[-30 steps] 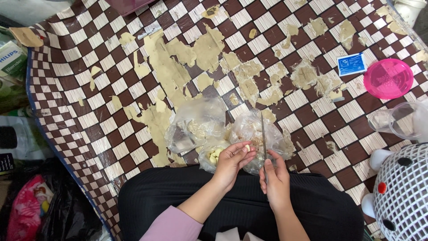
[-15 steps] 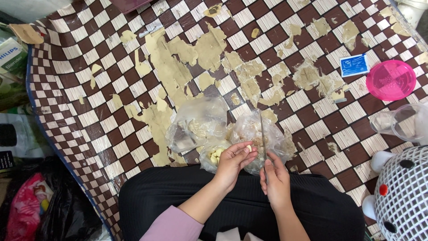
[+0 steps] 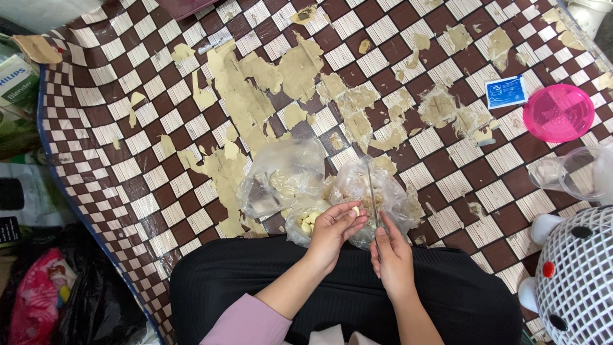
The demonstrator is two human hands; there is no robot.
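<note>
Peeling was the step in hand, as I judged it: the left hand (image 3: 332,233) pinched a pale garlic clove (image 3: 355,210) between closed fingertips, right over the near edge of the clear plastic bag (image 3: 377,191), while the right hand (image 3: 391,259) was closed round the handle of a thin knife (image 3: 371,191) whose blade pointed away across that bag. The next move, I reckoned, called for a shallow, controlled nick at the clove so the skin lifted without slicing the thumb. The clove looked small, smooth and cream-coloured; more pale cloves (image 3: 308,223) lay just left of the bag, which held brownish skins.
</note>
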